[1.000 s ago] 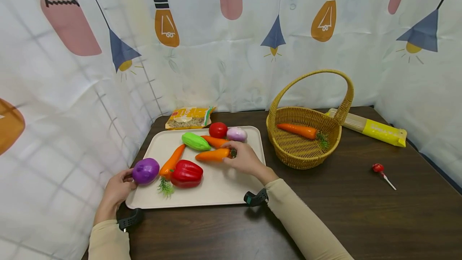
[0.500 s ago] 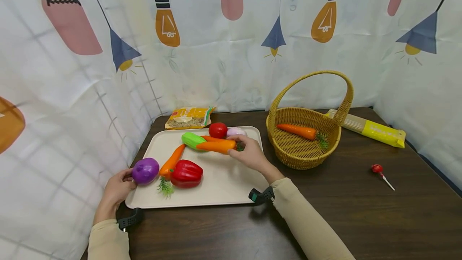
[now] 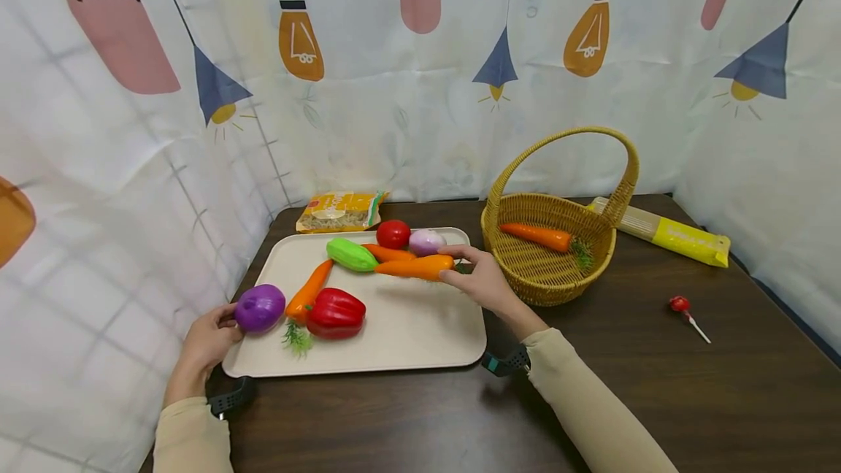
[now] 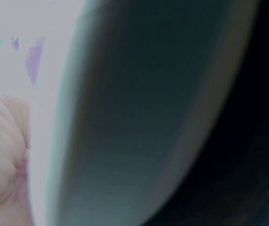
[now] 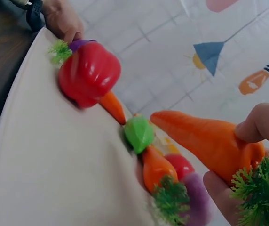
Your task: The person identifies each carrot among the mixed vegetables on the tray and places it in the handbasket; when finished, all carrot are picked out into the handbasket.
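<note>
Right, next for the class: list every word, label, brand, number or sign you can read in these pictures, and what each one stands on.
No text can be read with certainty.
Orange-yellow bag behind the tray: printed lettering, too small and blurred.
Yellow packet by the basket: faint lettering, too blurred.
Curtain: lamp and bulb drawings, no readable words.
Carrot in the right hand: no lettering seen.

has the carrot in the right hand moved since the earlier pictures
Yes. In the head view, the carrot in the right hand has moved rightward relative to the tray, closer to the basket.
</note>
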`<state>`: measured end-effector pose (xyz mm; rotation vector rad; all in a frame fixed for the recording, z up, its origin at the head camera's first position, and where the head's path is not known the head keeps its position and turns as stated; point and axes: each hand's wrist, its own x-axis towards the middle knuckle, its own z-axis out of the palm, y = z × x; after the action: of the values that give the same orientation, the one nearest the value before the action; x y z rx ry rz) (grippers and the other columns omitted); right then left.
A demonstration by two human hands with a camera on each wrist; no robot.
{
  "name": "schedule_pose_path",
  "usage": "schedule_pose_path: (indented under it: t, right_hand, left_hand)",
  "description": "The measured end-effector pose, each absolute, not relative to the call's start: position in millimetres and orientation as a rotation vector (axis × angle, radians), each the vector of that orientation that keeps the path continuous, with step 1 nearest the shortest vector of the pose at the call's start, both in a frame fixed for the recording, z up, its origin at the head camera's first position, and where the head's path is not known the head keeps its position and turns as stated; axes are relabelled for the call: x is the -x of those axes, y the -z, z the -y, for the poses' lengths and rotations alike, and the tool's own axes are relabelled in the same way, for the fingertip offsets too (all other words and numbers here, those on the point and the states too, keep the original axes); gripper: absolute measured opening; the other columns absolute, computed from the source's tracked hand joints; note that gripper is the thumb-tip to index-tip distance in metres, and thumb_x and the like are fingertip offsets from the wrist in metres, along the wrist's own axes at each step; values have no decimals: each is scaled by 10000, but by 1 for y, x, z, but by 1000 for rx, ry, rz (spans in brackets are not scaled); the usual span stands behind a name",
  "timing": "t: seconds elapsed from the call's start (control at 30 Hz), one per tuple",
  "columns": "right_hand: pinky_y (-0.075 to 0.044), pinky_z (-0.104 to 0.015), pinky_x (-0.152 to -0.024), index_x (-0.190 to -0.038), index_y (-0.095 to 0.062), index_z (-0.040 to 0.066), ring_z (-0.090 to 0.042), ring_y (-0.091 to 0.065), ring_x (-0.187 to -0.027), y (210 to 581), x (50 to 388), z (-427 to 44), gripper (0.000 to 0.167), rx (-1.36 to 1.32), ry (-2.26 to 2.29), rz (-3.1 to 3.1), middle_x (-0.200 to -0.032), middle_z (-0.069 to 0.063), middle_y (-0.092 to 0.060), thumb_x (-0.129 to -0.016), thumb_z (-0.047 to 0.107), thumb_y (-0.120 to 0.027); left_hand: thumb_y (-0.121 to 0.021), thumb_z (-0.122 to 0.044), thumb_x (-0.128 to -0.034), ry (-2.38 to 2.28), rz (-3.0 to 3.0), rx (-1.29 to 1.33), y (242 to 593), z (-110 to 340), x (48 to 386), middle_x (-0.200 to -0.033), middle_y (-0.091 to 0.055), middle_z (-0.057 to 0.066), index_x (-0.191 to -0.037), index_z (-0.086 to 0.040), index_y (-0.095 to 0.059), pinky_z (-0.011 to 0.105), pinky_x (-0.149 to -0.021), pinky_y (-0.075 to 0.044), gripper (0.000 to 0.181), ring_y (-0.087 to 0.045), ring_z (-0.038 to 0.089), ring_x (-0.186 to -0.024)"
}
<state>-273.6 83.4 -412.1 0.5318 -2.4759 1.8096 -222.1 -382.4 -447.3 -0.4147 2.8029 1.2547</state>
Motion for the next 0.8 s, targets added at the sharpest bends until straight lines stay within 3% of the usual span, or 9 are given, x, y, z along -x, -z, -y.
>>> schedule_pose_path:
  t: [0.3, 0.53, 0.7, 0.8]
  right_hand:
    - [-536, -261, -763, -1221, -645, 71, -297, -582, -977, 410, 259, -122, 360, -521, -1915, 2426, -1179, -132, -633, -872, 126, -716]
    - [-527, -269, -788, -1188, -669, 98, -281, -574, -990, 409, 249, -140, 325, -545, -1875, 2432, -1170, -103, -646, -872, 144, -727]
    - [-498, -254, -657, -1187, -672, 96, -260, -561, -892, 403, 248, -155, 321, -551, -1782, 2442, -1170, -106, -650, -877, 160, -725]
    - [-481, -273, -652, -1203, -663, 85, -250, -563, -869, 397, 249, -163, 330, -576, -1754, 2432, -1209, -111, -636, -884, 149, -715]
  left_hand:
    - [-551, -13, -857, -1238, -2823, 412, 445, 382, 221, -1268, -472, 358, -1420, 154, -334, 496, -921, -363, 626, -447, 432, -1129]
    - [-559, -8, -851, -1240, -2819, 417, 446, 381, 221, -1263, -483, 346, -1419, 153, -339, 401, -863, -376, 630, -459, 407, -1121]
    - [-562, -6, -848, -1242, -2824, 422, 448, 381, 221, -1245, -495, 339, -1415, 148, -351, 389, -851, -376, 624, -462, 403, -1111]
    - [-565, -2, -843, -1243, -2830, 424, 449, 381, 221, -1237, -499, 337, -1411, 147, -357, 378, -842, -374, 623, -464, 399, -1104]
